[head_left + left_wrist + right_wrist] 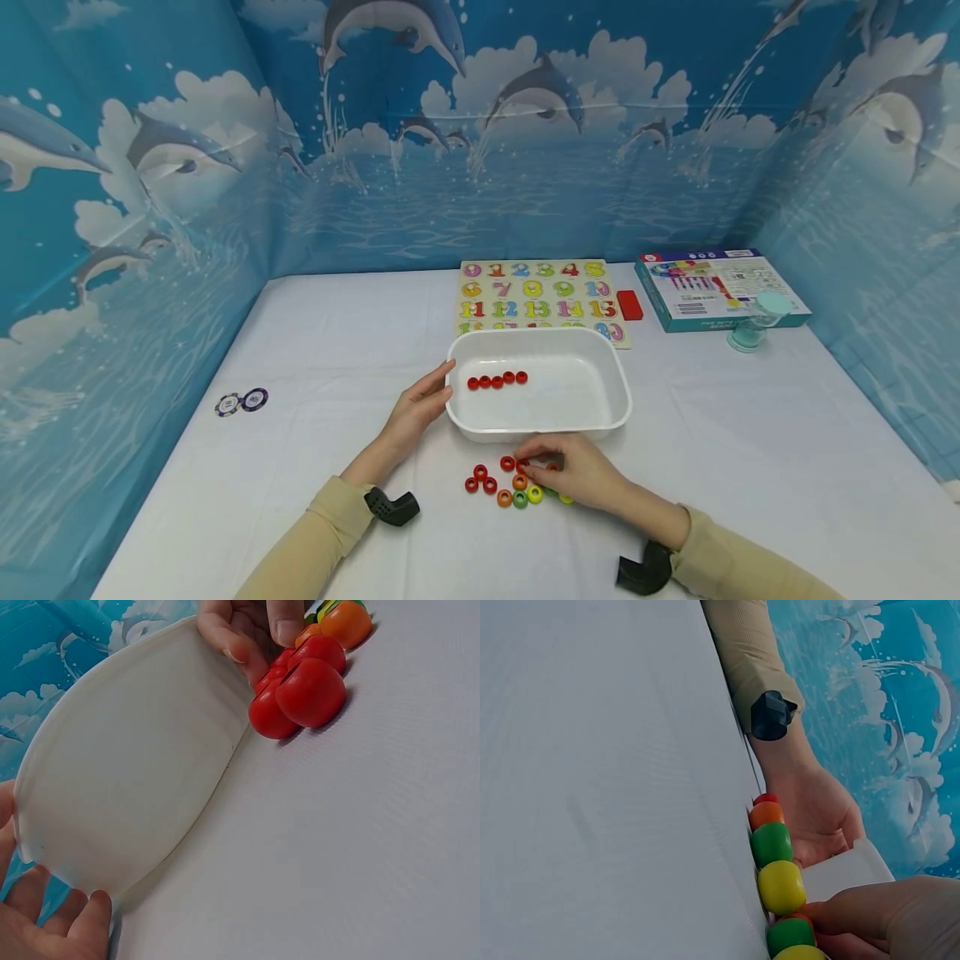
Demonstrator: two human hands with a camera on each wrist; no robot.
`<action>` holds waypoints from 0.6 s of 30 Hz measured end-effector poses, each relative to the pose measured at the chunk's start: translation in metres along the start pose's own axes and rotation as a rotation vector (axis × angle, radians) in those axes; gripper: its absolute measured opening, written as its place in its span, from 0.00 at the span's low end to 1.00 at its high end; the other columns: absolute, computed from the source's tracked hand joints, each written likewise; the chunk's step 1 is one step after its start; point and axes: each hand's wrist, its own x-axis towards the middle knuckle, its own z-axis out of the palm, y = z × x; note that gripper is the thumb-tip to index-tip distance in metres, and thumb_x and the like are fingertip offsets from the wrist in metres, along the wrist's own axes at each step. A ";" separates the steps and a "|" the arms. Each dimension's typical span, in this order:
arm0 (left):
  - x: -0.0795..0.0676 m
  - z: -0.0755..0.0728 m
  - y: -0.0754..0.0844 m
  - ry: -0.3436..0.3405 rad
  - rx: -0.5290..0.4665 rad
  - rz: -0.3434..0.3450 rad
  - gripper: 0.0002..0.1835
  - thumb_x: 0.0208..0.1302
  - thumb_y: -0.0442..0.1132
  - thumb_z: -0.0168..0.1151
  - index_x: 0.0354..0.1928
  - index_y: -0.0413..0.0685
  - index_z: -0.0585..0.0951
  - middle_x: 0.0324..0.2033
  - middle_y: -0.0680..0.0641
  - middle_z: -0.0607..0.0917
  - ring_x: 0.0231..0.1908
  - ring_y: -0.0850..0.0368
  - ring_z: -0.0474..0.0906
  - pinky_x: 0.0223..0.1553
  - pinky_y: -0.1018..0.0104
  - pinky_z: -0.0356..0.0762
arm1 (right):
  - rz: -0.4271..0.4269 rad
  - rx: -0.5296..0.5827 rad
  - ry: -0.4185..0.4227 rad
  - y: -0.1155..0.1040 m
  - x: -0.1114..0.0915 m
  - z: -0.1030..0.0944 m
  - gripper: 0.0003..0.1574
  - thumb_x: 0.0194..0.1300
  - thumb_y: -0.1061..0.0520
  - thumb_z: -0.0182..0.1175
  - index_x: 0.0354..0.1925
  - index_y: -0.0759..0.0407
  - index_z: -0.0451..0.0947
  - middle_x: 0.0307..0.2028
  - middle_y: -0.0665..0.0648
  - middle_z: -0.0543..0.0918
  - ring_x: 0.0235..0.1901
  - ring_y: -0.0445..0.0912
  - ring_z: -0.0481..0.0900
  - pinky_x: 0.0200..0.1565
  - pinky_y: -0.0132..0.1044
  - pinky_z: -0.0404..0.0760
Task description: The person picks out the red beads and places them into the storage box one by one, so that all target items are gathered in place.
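A white plastic tray point(555, 432) stands before me with several red beads point(497, 382) in a row inside. My left hand point(415, 410) holds its left end; in the left wrist view, fingertips point(99, 904) press the outer wall below the rim. Close to the tray's front side, my right hand point(581, 473) pinches a red bead point(522, 467) between thumb and forefinger. Loose red, orange, green and yellow beads lie around these fingertips, among them an orange bead point(504, 498) and a green bead point(771, 844). The right hand partly hides some of them.
Behind the tray lies a number board point(517, 290), partly covered by it, with a red block point(629, 305) beside it. A flat box point(720, 287) and a small pale-green container point(747, 335) are at the back right. Two round chips point(242, 402) lie on the left.
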 end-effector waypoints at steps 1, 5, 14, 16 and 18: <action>0.000 0.000 0.000 -0.001 0.001 -0.003 0.26 0.65 0.39 0.50 0.65 0.46 0.60 0.67 0.51 0.51 0.64 0.55 0.49 0.58 0.65 0.61 | 0.012 -0.009 0.010 -0.001 0.000 0.000 0.12 0.54 0.59 0.63 0.39 0.48 0.80 0.36 0.40 0.80 0.37 0.38 0.77 0.38 0.31 0.79; 0.004 -0.004 -0.009 -0.005 -0.008 -0.005 0.27 0.65 0.41 0.51 0.65 0.47 0.61 0.66 0.52 0.52 0.64 0.56 0.50 0.58 0.66 0.61 | 0.024 -0.027 0.041 -0.002 0.000 0.002 0.11 0.53 0.58 0.64 0.37 0.47 0.81 0.35 0.40 0.80 0.36 0.39 0.77 0.36 0.31 0.79; 0.009 -0.009 -0.024 0.017 -0.031 0.028 0.30 0.59 0.48 0.57 0.63 0.52 0.65 0.66 0.53 0.55 0.64 0.55 0.51 0.58 0.64 0.61 | -0.044 -0.012 0.069 -0.001 -0.002 0.006 0.13 0.50 0.60 0.66 0.37 0.48 0.81 0.34 0.42 0.80 0.33 0.39 0.77 0.34 0.31 0.79; 0.009 -0.009 -0.024 0.018 -0.028 0.030 0.30 0.59 0.48 0.57 0.63 0.52 0.65 0.66 0.53 0.54 0.64 0.55 0.51 0.58 0.63 0.61 | -0.049 -0.020 0.071 -0.003 -0.003 0.005 0.13 0.50 0.59 0.66 0.37 0.48 0.81 0.33 0.41 0.80 0.33 0.39 0.76 0.32 0.30 0.79; 0.009 -0.008 -0.024 0.020 -0.022 0.022 0.29 0.59 0.48 0.57 0.63 0.54 0.65 0.66 0.54 0.55 0.64 0.56 0.52 0.58 0.63 0.61 | -0.051 -0.024 0.070 -0.007 -0.004 0.004 0.12 0.51 0.58 0.66 0.37 0.48 0.81 0.33 0.41 0.80 0.33 0.39 0.76 0.33 0.31 0.79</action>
